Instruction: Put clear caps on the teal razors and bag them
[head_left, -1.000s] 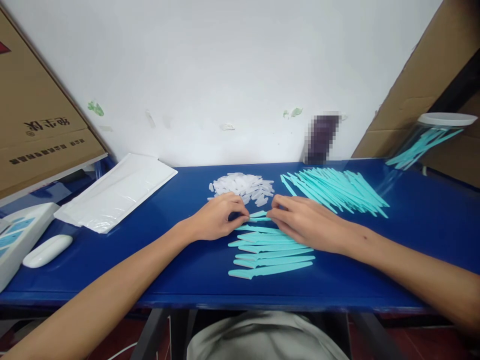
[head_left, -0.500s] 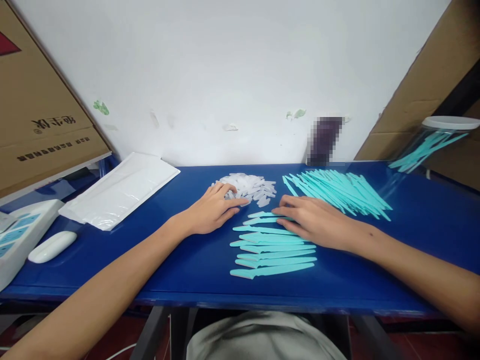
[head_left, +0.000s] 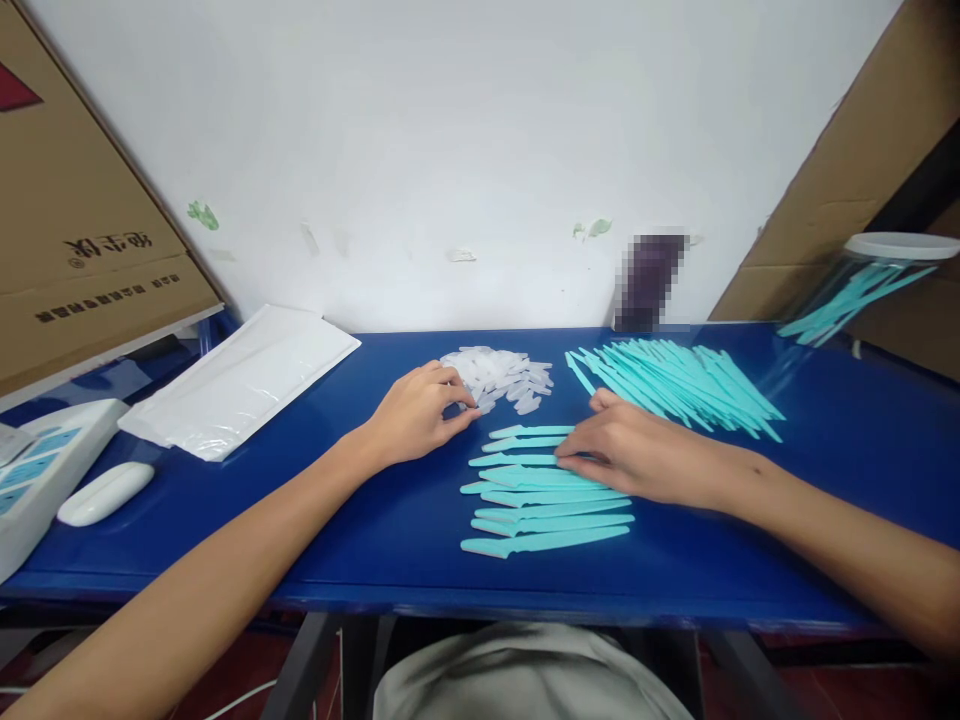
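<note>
My left hand [head_left: 424, 412] is at the left edge of a heap of translucent white blade caps [head_left: 499, 372]. Its thumb and forefinger close on a cap [head_left: 487, 406] there. A column of turquoise eyebrow razors [head_left: 555, 541] lies on the table in front of me, their blade ends pointing left. Over the upper razors, my right hand [head_left: 626, 445] has its thumb and fingers pinched on the handle of one razor [head_left: 514, 460], hiding the handle's right end. Behind that hand is a larger pile of turquoise razors [head_left: 682, 385].
On the blue table [head_left: 337, 540], a white plastic packet [head_left: 247, 375], a white oval object [head_left: 105, 494] and a white device with blue keys [head_left: 45, 470] stand left. A clear jar with a white lid [head_left: 900, 246] holds razors at right. Cardboard [head_left: 97, 200] leans at left.
My right hand has shifted slightly toward me, from the top razors to one lower in the column. The upper razors have moved a little right. My left fingers have drawn back and closed at the heap's edge.
</note>
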